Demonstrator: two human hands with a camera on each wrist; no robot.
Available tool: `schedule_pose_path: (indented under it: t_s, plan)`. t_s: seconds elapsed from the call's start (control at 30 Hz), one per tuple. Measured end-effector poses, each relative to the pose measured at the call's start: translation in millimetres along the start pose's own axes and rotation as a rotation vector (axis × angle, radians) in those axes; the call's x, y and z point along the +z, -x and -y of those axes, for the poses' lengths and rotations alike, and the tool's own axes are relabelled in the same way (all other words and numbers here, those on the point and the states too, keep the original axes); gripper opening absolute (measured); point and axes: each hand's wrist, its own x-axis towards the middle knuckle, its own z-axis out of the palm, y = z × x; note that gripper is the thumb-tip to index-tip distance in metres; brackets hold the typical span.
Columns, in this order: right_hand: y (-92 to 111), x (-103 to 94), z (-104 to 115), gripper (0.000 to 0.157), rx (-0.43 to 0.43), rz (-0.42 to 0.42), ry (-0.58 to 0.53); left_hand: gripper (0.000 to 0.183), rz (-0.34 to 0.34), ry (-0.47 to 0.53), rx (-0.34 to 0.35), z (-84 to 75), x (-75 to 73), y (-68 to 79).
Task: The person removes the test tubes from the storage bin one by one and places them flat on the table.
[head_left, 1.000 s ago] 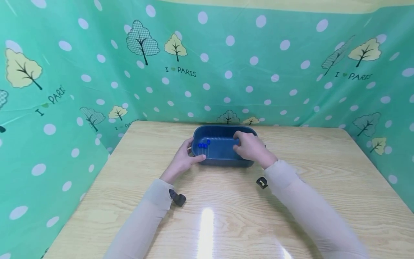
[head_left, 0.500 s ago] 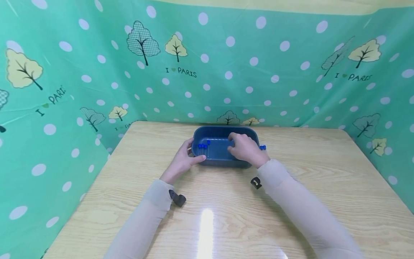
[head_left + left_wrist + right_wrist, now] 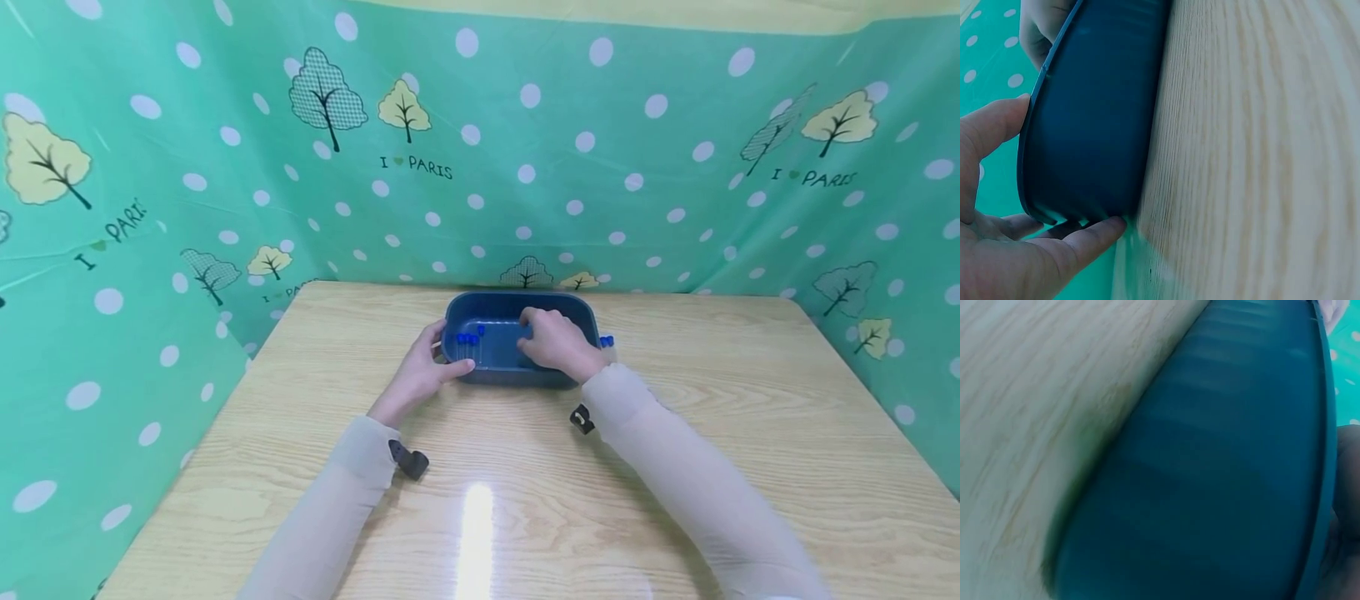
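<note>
My left hand [image 3: 420,371] holds the left end of a dark blue plastic bin [image 3: 517,377], thumb on the near rim and fingers along its end wall. The left wrist view shows the thumb [image 3: 1004,122] at the rim of that bin. Within its left part are several small blue caps [image 3: 467,339], with faint clear stems below them. My right hand [image 3: 558,343] reaches over the near rim into the bin, fingers bent, thumb and index finger apart in the head view. I cannot tell whether it holds anything; the wall hides it in the right wrist view.
More small blue caps [image 3: 606,341] show outside the bin's right end, partly behind the right wrist. The bin stands near the back of a wooden table [image 3: 480,442]. A green polka-dot curtain [image 3: 480,167] hangs behind and on both sides.
My right hand has moved left inside the bin, uncovering the blue caps outside its right end. The left hand keeps its hold on the bin.
</note>
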Motion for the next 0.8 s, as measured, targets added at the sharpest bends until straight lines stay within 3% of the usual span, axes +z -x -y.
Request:
schedule_pose_path:
  t_s: [0.8]
  plan:
    - [-21, 11.6, 13, 0.037, 0.037, 0.028, -0.009, 0.093, 0.02, 0.002, -0.011, -1.0, -0.7, 0.2]
